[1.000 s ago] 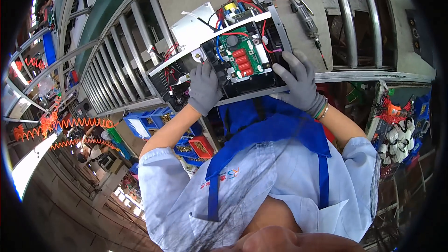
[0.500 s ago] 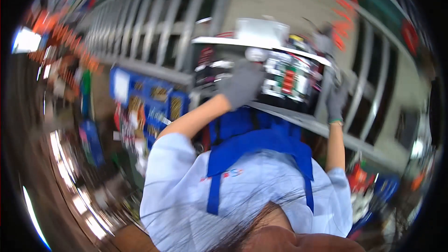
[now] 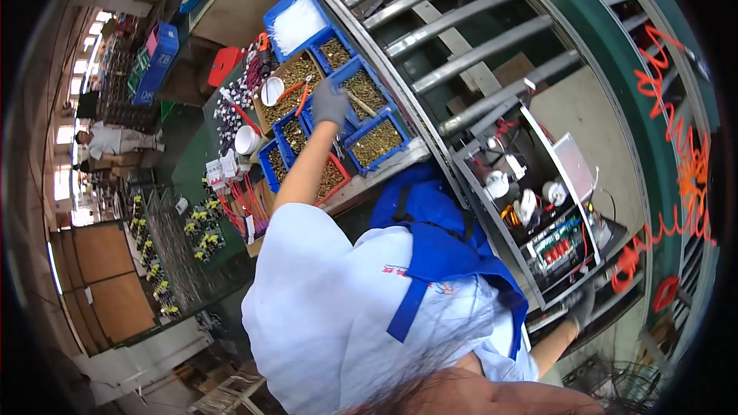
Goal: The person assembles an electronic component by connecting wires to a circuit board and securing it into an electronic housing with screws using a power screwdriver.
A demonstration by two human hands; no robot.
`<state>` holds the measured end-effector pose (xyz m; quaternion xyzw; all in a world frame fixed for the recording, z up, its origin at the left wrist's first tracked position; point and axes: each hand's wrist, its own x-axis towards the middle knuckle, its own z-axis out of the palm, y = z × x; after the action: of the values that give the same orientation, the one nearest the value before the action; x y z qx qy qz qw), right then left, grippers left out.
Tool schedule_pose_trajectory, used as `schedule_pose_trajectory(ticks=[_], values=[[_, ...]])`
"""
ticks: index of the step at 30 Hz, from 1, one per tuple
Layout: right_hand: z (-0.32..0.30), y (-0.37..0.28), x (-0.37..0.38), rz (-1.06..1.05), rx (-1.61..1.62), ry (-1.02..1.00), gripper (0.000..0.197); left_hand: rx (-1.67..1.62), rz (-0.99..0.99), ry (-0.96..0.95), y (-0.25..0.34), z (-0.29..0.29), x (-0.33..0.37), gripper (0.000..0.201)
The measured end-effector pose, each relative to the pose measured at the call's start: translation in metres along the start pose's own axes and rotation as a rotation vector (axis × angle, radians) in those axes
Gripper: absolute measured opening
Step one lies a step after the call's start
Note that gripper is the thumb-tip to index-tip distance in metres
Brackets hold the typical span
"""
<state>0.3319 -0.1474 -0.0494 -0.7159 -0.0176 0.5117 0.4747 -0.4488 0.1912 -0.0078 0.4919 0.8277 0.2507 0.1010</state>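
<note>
My left hand [image 3: 329, 104], in a grey glove, reaches over the blue bins of small brass-coloured screws [image 3: 363, 94] to my left. Its fingers point down among the bins and are mostly hidden. Beside it lie orange-handled pliers [image 3: 304, 94]. My right hand [image 3: 582, 307], also gloved, is at the near right side of an open metal case [image 3: 486, 219]; its fingers are too hidden to tell what they grip. The case holds white round parts, wiring and a circuit board with red parts [image 3: 557, 248]. It stands on the roller line.
Metal rollers [image 3: 453, 42] run past the case. Coiled orange hoses [image 3: 694, 177] hang at right. On the green-topped table stand a white tub [image 3: 247, 140], a bin of white pieces [image 3: 297, 23] and a bundle of red wires [image 3: 247, 207]. Another person [image 3: 115, 141] is far left.
My left hand has moved from above the case to the screw bins on the left. The view has turned left. My right hand stays beside the case.
</note>
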Motion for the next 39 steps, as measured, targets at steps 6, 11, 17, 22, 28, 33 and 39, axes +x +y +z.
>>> schedule_pose_trajectory(ticks=[6,11,17,22,28,33,39], values=[[0.258,-0.035,-0.277,-0.289,0.543,-0.333,0.016,0.176,-0.199,0.092,-0.102,-0.03,0.075,0.027],[0.275,-0.134,-0.271,-0.616,0.826,-0.739,0.016,0.415,-0.121,-0.093,-0.132,-0.03,0.129,0.044],[0.231,-0.17,-0.222,-1.154,0.712,-0.794,0.045,0.655,-0.287,-0.529,-0.071,0.014,0.204,0.049],[0.315,-0.175,-0.259,-1.014,0.426,-0.572,0.025,0.698,-0.131,-0.527,-0.107,0.017,0.209,0.036],[0.316,-0.158,-0.267,-1.403,0.464,-0.408,0.021,0.472,-0.082,-0.286,-0.106,0.014,0.206,0.024],[0.327,-0.159,-0.269,-1.513,0.383,-0.366,0.035,0.592,0.023,-0.256,-0.121,-0.003,0.196,0.023],[0.298,-0.144,-0.286,-1.543,0.353,-0.323,0.032,0.502,-0.311,-0.103,-0.096,0.018,0.191,0.038]])
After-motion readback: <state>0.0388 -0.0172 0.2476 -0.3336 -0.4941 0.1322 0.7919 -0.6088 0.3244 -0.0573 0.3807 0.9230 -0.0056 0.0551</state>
